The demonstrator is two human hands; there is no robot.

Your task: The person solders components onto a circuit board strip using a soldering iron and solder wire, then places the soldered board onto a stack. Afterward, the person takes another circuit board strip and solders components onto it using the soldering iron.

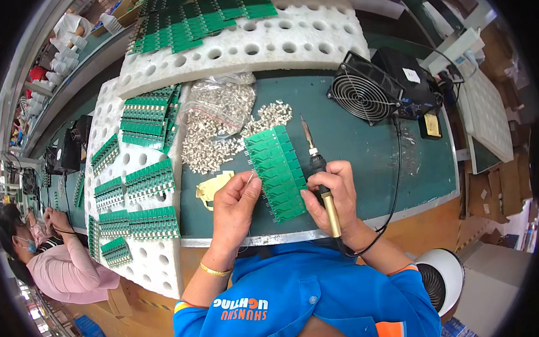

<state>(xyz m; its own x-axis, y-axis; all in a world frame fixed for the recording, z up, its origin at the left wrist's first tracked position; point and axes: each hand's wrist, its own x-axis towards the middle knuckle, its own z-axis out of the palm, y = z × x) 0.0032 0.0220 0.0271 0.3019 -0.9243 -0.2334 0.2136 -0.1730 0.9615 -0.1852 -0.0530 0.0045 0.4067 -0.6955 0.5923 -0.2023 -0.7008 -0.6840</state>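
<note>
My left hand (238, 205) pinches a thin solder wire at the left edge of a green circuit board panel (275, 171), which has pins along that edge. My right hand (331, 199) grips a soldering iron (315, 161) with a yellow barrel, its tip pointing up past the board's right side; the thumb is beside the board's edge. Behind the board lie many small metal parts (209, 153) and a plastic bag (216, 99) of similar parts. A crumpled yellow item (209, 185) lies left of the board.
Foam trays (306, 30) (154, 267) hold green boards at back and left. A black fume fan (361, 88), equipment and sponge holder (430, 126) stand right. A co-worker (71, 270) in pink sits left. A floor fan (439, 278) stands low right.
</note>
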